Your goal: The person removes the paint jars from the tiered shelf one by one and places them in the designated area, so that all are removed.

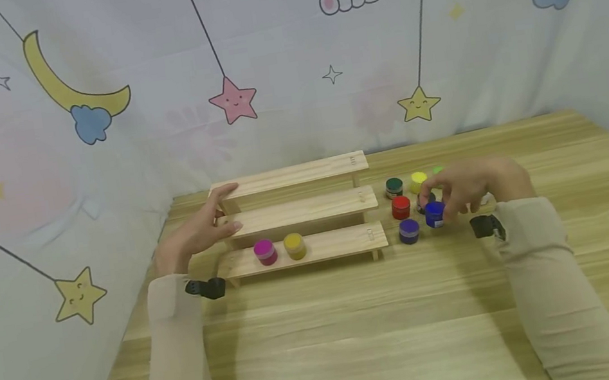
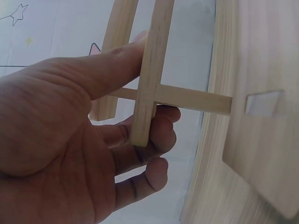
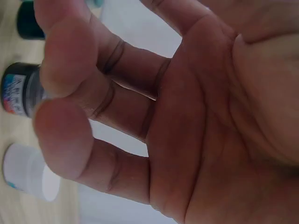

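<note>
A three-tier wooden shelf rack (image 1: 307, 210) stands on the table. My left hand (image 1: 199, 227) grips its left end, with the thumb on the middle tier; the left wrist view shows the curled fingers (image 2: 156, 175) around the wooden bars (image 2: 152, 79). A magenta paint jar (image 1: 265, 252) and a dark yellow paint jar (image 1: 295, 246) sit on the lowest tier. Right of the rack, my right hand (image 1: 464, 185) pinches a blue paint jar (image 1: 434, 214) between thumb and fingers. That jar is hidden in the right wrist view, where the palm (image 3: 182, 121) fills the frame.
Around the right hand stand a purple jar (image 1: 409, 231), a red jar (image 1: 400, 207), a dark green jar (image 1: 394, 188), a yellow jar (image 1: 419, 182) and a partly hidden light green jar (image 1: 438, 170). A black-lidded jar (image 3: 21, 88) and a white jar (image 3: 30, 170) show beyond the fingers.
</note>
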Demonstrator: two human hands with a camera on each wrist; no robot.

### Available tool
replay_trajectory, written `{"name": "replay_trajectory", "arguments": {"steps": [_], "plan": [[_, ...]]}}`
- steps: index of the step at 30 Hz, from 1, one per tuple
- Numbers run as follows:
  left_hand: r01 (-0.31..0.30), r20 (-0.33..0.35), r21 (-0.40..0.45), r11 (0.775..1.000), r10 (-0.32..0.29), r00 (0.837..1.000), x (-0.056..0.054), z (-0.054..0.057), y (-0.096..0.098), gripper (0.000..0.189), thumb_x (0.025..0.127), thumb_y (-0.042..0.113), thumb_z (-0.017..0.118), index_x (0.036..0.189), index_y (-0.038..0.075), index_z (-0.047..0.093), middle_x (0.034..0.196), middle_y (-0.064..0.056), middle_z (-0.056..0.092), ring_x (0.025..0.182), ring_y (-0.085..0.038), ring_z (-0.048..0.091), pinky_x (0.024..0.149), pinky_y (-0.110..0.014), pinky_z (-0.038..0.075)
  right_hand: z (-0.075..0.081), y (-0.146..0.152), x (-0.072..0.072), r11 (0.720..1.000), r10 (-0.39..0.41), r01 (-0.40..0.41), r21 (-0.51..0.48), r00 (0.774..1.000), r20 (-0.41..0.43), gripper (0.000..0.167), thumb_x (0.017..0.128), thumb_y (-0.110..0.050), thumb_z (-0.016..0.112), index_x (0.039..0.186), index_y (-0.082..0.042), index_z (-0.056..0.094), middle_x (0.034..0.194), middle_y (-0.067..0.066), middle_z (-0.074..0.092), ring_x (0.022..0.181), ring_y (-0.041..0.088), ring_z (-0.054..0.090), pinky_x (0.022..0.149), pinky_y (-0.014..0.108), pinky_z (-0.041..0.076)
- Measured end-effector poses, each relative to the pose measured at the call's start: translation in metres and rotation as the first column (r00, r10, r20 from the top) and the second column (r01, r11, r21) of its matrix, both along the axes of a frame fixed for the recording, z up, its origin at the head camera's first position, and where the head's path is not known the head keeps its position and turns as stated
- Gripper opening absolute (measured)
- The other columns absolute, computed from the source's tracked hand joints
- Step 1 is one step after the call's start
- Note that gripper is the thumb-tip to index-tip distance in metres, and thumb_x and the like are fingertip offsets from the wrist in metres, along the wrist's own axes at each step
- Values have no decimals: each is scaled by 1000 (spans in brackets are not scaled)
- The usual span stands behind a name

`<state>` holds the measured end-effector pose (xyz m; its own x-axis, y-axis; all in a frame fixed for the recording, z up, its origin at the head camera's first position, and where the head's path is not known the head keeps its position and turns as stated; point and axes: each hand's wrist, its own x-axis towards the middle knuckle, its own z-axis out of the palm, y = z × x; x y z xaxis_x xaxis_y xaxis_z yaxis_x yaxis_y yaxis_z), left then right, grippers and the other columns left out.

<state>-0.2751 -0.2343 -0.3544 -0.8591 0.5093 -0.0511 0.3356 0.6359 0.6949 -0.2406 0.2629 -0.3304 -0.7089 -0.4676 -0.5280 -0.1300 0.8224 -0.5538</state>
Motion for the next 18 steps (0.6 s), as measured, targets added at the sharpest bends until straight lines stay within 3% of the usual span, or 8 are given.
{"name": "replay_trajectory", "arguments": {"steps": [4,9,18], "plan": [[1,-2,-4,1000,-1,1000,1,1,0,76,102,15,60,160,15,10,160,-24,12,132,-50,33,105,-66,32,-5,4,-2,999,-48,49,-14,996,75,51,88,-4,72,134,-9,49,88,6,57,67,16,48,58,27,42],[-5,-8,-7,1000,5,1000,0,1,0,76,101,14,61,159,15,11,159,-24,14,130,-49,35,105,-65,33,-10,4,-4,997,-73,74,-8,991,111,54,85,-3,72,134,-12,51,102,10,56,77,19,51,65,29,46],[-21,3,-24,999,21,1000,1,2,1,77,101,16,61,160,17,11,158,-27,17,130,-48,37,103,-65,36,-17,5,-10,996,-67,58,67,987,145,44,90,-6,72,130,-13,54,106,10,52,77,19,51,71,34,49]]}}
